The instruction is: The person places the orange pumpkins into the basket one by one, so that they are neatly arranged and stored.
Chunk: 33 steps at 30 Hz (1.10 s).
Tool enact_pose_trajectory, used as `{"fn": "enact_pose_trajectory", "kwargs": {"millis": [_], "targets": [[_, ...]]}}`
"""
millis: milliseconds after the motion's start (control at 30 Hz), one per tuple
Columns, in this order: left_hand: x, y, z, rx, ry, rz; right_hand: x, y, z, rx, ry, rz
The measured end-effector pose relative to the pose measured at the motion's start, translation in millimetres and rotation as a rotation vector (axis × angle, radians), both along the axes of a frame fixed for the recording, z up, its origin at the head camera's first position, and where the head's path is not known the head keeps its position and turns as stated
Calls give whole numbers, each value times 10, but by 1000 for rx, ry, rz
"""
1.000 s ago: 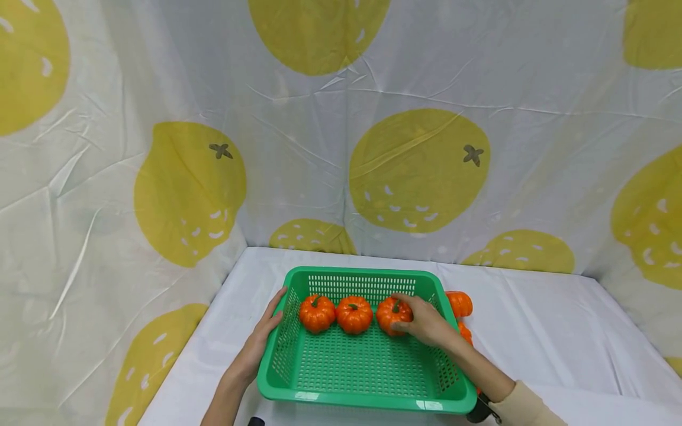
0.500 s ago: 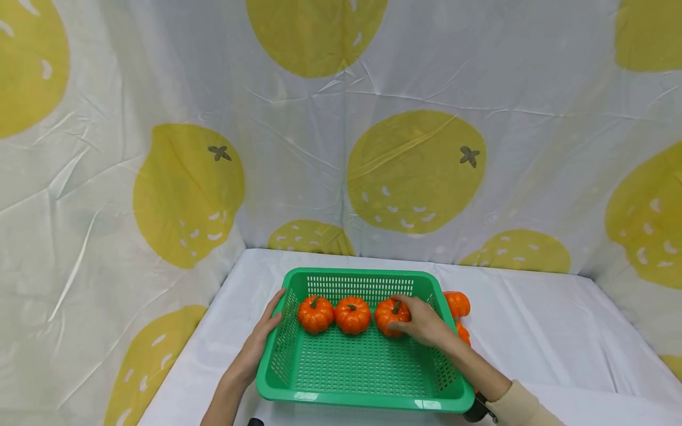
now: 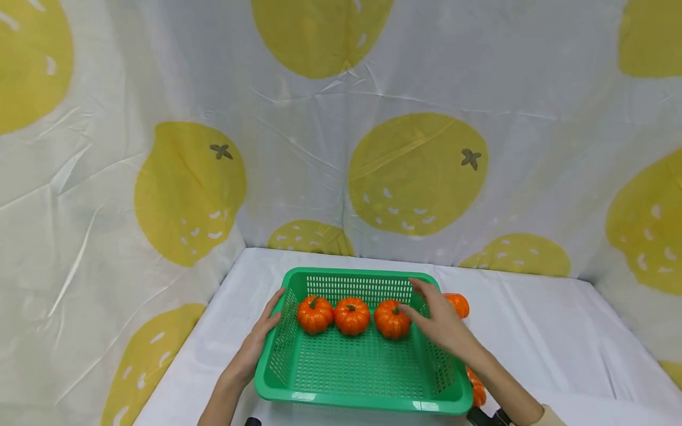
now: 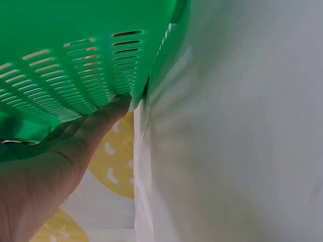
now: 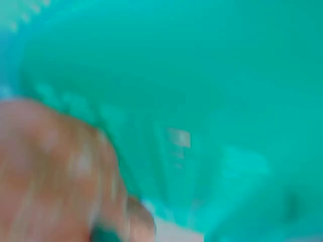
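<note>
A green plastic basket (image 3: pixel 362 400) with slotted walls stands on the white cloth. Three shiny orange pumpkins with green stems sit in a row inside it: a left one (image 3: pixel 315 315), a middle one (image 3: pixel 351 316) and a right one (image 3: pixel 392 320). My left hand (image 3: pixel 253 346) rests against the basket's left side; in the left wrist view its fingers lie straight along the outer wall. Over the right rim, my right hand (image 3: pixel 443 322) is spread with nothing held, thumb close to the right pumpkin. The right wrist view is blurred.
More orange pumpkins lie outside the basket's right side, one toward the back (image 3: pixel 457 305) and one nearer the front (image 3: pixel 476 387), both partly hidden. White cloth with yellow lemon prints (image 3: pixel 418 171) hangs behind and along the sides.
My right hand has let go of the right pumpkin and moved up and to the right, its thumb and fingers spreading. The pumpkin stays in the row; my left hand has hardly moved.
</note>
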<state>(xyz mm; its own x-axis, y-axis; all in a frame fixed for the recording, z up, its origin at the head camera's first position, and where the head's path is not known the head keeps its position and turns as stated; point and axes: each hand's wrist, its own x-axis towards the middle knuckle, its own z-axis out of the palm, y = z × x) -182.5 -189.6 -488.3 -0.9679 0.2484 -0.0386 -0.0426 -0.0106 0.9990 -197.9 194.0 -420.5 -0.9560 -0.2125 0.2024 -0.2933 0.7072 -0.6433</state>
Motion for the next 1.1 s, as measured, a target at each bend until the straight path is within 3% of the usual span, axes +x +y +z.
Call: {"fn": "enact_pose_trajectory", "kwargs": {"millis": [133, 200, 267, 400, 467, 533, 767, 1100], "targets": [[-3, 3, 13, -12, 1, -5, 28, 401, 19, -55, 89, -44], [-2, 3, 15, -9, 6, -11, -3, 637, -46, -47, 87, -95], [3, -3, 19, -6, 9, -13, -38, 846, -165, -29, 22, -145], [15, -23, 30, -15, 6, -7, -87, 1097, -455, -19, -217, -219], [16, -26, 33, -22, 6, -8, -104, 1150, -558, -43, -313, -243], [15, -18, 30, -21, 3, -14, -123, 1173, -616, -83, -355, -259], [9, 8, -16, 17, -8, -27, -222, 1112, -672, -159, -335, -252], [2, -7, -14, -9, -1, -15, -276, 1046, -724, -220, -318, -218]]}}
